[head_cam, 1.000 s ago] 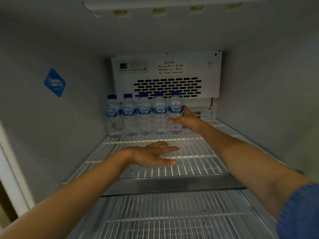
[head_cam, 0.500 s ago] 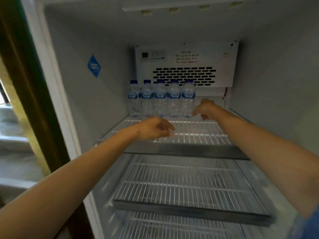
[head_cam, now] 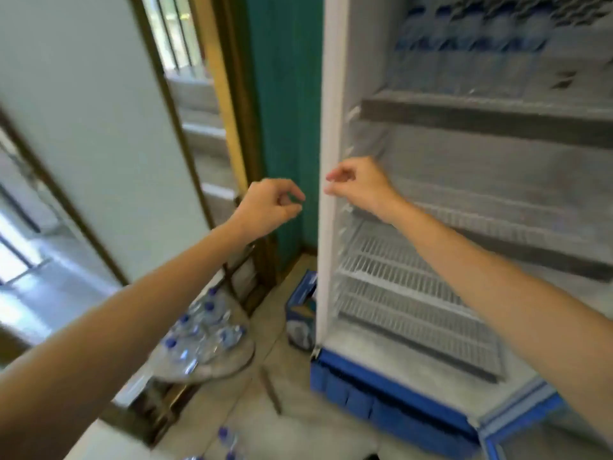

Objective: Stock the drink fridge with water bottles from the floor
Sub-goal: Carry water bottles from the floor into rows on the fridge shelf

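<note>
The open drink fridge [head_cam: 335, 134] fills the right half of the head view, blurred by motion. A row of several blue-capped water bottles [head_cam: 464, 51] stands at the back of its top wire shelf. On the floor at lower left lies a heap of more water bottles [head_cam: 202, 333] in clear wrap. My left hand [head_cam: 268, 207] hangs in the air left of the fridge's white frame, fingers loosely curled, holding nothing. My right hand [head_cam: 358, 187] is just inside the frame in front of the middle shelves, fingers loosely curled, also holding nothing.
Lower wire shelves [head_cam: 414, 287] sit bare in the fridge, above a blue base [head_cam: 381, 396]. A blue carton [head_cam: 303, 310] stands on the floor against the fridge's left side. A teal wall [head_cam: 285, 94] and a wooden door frame [head_cam: 232, 94] lie behind it. Two loose bottles [head_cam: 229, 439] lie near the bottom edge.
My view has swung down and left, away from the top shelf. Both hands have pulled back out of the shelf; the right hand let go of the bottle at the row's right end.
</note>
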The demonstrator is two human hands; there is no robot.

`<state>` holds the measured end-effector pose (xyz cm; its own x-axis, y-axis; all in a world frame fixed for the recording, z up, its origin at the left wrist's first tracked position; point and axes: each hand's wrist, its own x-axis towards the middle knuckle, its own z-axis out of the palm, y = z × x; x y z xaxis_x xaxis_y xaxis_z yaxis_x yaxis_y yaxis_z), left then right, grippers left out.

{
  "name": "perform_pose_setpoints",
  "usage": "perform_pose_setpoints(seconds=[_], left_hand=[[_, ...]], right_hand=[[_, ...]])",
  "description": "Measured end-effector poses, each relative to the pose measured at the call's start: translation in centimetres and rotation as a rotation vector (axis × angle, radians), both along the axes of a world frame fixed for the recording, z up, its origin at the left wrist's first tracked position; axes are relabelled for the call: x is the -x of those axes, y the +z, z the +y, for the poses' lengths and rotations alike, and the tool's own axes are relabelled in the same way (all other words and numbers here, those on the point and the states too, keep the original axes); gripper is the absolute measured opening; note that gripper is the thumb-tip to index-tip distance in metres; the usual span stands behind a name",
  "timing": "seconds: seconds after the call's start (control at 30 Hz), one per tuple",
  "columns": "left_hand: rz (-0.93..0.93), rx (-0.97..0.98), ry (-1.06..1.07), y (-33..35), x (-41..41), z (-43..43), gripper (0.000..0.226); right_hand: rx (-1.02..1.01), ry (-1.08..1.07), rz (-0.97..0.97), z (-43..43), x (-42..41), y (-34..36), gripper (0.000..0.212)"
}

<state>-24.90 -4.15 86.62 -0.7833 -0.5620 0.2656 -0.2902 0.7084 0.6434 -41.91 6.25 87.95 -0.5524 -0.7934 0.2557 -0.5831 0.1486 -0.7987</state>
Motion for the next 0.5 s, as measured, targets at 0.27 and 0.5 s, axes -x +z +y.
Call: perform_pose_setpoints(seconds=[0.27,0.5], left_hand=[[-0.445,-0.354,0.313,-24.0,-17.7,2.8,0.022],[-0.595,-0.761,0.673,-47.3,-27.5,8.8,0.030]], right_hand=[[-0.532,0.270,-0.218,-1.0,-15.5,-25.3,0.031],[-0.847,0.390,-0.399,1.0,-24.6,-48.2,0.043]])
